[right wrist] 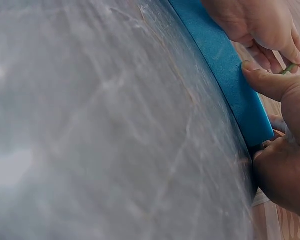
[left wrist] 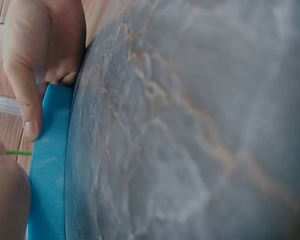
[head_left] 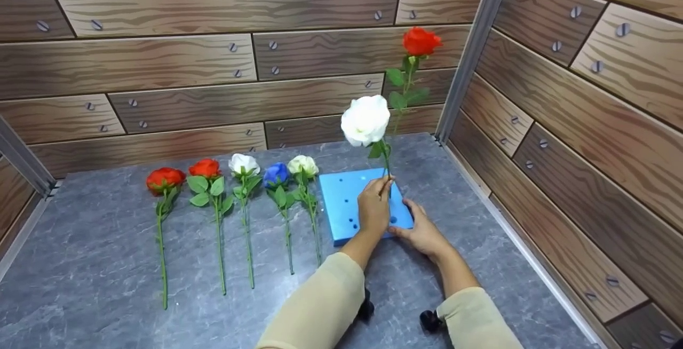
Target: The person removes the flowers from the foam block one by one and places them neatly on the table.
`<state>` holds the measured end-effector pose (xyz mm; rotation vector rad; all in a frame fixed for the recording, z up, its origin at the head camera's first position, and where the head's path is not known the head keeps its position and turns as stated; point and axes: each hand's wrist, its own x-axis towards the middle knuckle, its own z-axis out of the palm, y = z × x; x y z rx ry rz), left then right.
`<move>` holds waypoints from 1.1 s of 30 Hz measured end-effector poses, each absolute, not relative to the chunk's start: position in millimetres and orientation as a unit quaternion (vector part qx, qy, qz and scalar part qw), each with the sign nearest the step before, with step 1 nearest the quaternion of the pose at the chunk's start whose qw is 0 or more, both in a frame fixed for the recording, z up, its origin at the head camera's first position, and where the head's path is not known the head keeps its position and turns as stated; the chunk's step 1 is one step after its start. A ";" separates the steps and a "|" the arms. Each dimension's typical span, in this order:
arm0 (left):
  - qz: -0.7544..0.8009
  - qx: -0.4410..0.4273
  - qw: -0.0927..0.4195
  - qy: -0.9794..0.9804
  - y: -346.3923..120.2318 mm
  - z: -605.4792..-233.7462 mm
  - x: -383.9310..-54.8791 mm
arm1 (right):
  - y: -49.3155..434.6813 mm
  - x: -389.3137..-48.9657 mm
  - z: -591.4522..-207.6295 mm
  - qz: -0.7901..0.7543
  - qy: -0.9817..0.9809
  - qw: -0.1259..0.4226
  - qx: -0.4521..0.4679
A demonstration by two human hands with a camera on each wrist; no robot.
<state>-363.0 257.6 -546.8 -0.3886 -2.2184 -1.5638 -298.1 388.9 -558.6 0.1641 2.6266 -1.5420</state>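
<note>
My left hand (head_left: 375, 207) pinches the green stem of a white rose (head_left: 366, 120) above a flat blue block (head_left: 333, 194) with small holes in its top. The rose stands nearly upright, bloom upward; its stem's lower end is hidden by the hand. At the block's right near corner, my right hand (head_left: 427, 234) grips the edge, with the thumb on the near side and the fingers round the right side. Behind the white bloom a red rose (head_left: 421, 41) rises upright, its foot hidden. Both hands meet the blue block (right wrist: 230, 75) in the right wrist view.
Left of the block several roses lie in a row, stems toward me: two red roses (head_left: 165, 179), a white rose (head_left: 244, 164), a blue rose (head_left: 276, 174) and a cream rose (head_left: 303, 166). Wood-patterned walls (head_left: 181, 55) enclose the grey marbled table (head_left: 106, 263) at back and sides.
</note>
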 end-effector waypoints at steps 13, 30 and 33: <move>-0.602 -0.169 0.226 -0.747 249.0 -544.3 -346.5 | 378.7 -294.5 -563.2 -0.513 0.855 0.051 0.053; -0.652 -0.192 0.110 -0.725 234.1 -502.2 -309.7 | 386.2 -299.2 -556.8 -0.509 0.859 0.039 0.046; -0.663 -0.192 0.087 -0.718 230.0 -498.0 -306.5 | 388.2 -299.1 -557.0 -0.502 0.863 0.037 0.042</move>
